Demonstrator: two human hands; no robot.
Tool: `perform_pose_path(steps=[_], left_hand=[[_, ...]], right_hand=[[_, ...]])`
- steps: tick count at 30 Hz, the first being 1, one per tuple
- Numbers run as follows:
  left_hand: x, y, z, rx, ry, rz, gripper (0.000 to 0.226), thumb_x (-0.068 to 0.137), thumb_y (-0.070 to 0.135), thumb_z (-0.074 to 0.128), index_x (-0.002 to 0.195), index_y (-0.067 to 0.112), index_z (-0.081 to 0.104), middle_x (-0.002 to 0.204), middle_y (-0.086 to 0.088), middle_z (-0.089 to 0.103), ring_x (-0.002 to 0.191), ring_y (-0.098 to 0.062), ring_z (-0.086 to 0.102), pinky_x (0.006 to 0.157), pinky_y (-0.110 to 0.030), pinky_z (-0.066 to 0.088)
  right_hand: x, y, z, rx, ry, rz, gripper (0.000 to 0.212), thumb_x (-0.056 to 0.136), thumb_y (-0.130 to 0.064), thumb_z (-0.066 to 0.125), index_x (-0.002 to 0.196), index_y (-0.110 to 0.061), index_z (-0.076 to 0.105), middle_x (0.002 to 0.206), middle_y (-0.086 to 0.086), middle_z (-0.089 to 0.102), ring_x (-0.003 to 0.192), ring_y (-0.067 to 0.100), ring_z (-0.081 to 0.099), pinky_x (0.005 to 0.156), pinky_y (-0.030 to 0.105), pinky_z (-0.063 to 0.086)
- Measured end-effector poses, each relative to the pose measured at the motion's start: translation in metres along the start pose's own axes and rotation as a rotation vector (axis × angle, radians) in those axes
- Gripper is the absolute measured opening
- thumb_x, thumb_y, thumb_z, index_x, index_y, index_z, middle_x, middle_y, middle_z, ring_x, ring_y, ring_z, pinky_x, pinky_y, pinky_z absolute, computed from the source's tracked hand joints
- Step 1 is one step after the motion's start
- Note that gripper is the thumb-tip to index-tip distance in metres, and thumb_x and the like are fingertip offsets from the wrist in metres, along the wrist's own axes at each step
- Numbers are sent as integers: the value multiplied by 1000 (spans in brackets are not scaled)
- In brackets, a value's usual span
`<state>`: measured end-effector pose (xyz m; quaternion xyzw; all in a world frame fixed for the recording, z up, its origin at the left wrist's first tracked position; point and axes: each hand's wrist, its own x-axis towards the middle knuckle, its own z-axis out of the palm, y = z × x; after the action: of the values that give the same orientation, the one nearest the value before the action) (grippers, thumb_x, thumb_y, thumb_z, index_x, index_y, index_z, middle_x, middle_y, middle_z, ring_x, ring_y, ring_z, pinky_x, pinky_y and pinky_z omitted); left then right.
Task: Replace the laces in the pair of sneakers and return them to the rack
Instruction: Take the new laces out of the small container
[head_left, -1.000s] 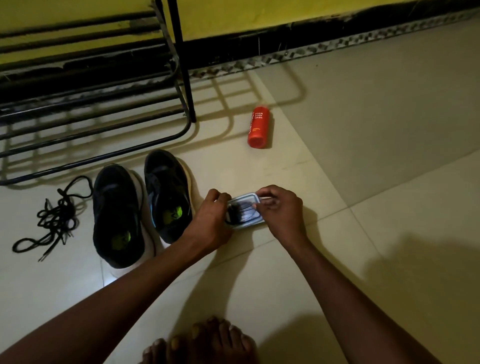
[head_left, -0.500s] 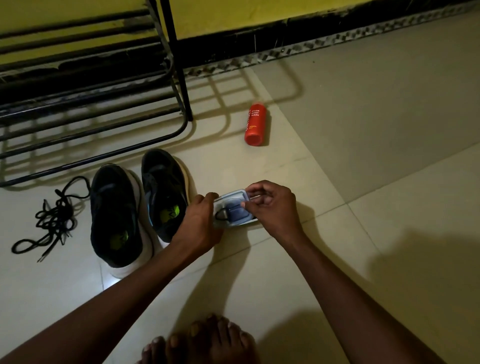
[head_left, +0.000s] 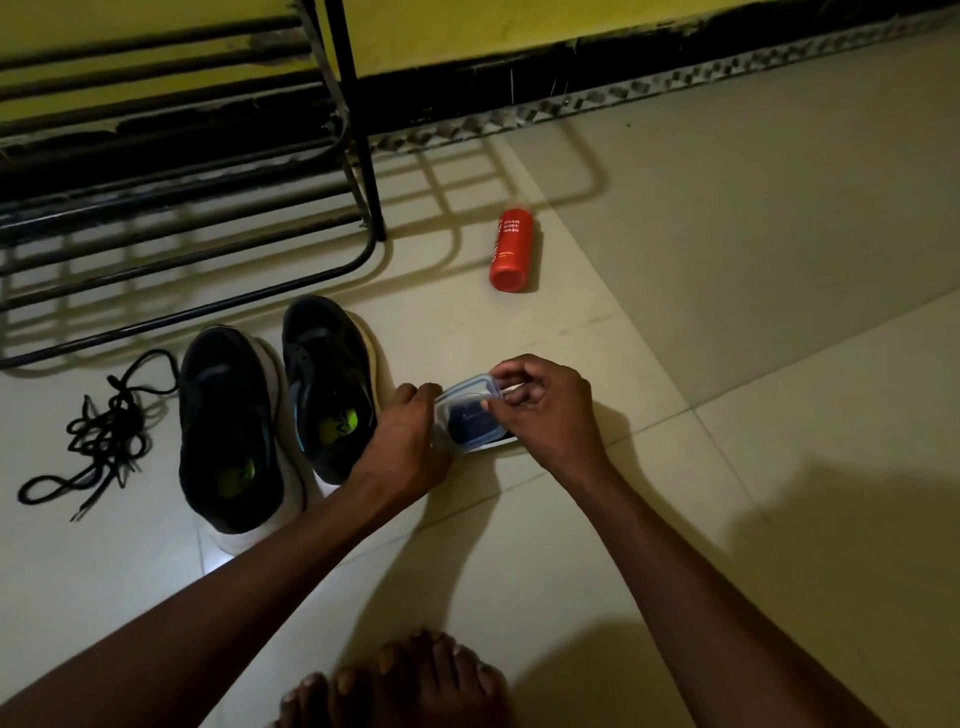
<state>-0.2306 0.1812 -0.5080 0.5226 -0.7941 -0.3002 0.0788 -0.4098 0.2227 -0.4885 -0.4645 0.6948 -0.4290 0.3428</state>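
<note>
My left grip (head_left: 410, 431) holds the small clear box (head_left: 470, 415) by its side and my right grip (head_left: 543, 410) pinches its top edge. The sneakers (head_left: 327, 374) stand on the floor (head_left: 675, 519) just left of my left grip.

The red bottle (head_left: 511, 249) lying on the floor reads "FOAM BODY WASH" in white letters.

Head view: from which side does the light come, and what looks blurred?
Head view: dim light from the left, since the red plastic bottle and black metal rack cast shadows rightward; the clear plastic box and loose black laces look slightly blurred.
</note>
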Motion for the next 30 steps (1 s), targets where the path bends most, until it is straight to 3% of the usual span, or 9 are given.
perform_pose_path(steps=[3,6,11,15,19,23,26,30], left_hand=[[-1,10,-4,-46,10,23,66,73,12,83,132,10,54,120,-9,53,98,-27,61,78,-41,59],[1,20,-6,-55,-1,51,59,77,13,81,131,8,56,120,-10,54,105,-28,59,81,-44,57],[5,26,-4,-24,-19,63,54,78,18,79,127,10,58,121,-10,54,106,-27,58,88,-32,48],[10,28,1,22,-64,40,61,76,20,81,131,11,56,126,-8,50,109,-25,56,90,-30,47],[11,29,4,27,-61,17,58,80,20,81,132,13,56,129,-5,49,112,-21,55,87,-22,45],[14,30,3,62,-85,-22,49,79,18,80,123,12,60,125,-8,53,108,-22,54,85,-24,45],[17,30,0,94,-112,-36,41,79,17,80,116,12,63,117,-9,56,95,-17,51,77,-23,42],[19,29,-1,113,-140,1,32,79,16,80,107,13,64,110,-7,58,91,-15,49,73,-23,38]], right_hand=[[2,7,-12,7,36,25,25,75,-6,86,93,-17,73,85,-4,74,68,8,68,67,24,58],[4,15,-20,-5,70,40,23,75,-9,87,90,-18,73,83,-5,74,69,11,70,66,24,58],[5,30,-23,-79,86,67,22,75,-6,85,89,-19,73,80,-6,74,73,7,69,72,27,60],[7,40,-20,-142,101,96,22,77,-8,84,93,-17,73,80,-9,73,72,-2,68,71,17,56],[7,43,-14,-186,108,111,20,82,-6,81,98,-13,73,84,-7,71,73,-8,64,64,3,48],[8,43,-11,-202,98,117,20,83,-7,81,101,-11,74,86,-6,72,75,-6,64,66,3,49],[7,42,-10,-216,86,116,21,81,-10,82,100,-12,75,86,-5,72,75,-1,66,70,11,55],[3,46,-9,-179,89,161,27,83,-7,81,110,-10,75,95,-2,74,75,-4,64,68,3,51]])
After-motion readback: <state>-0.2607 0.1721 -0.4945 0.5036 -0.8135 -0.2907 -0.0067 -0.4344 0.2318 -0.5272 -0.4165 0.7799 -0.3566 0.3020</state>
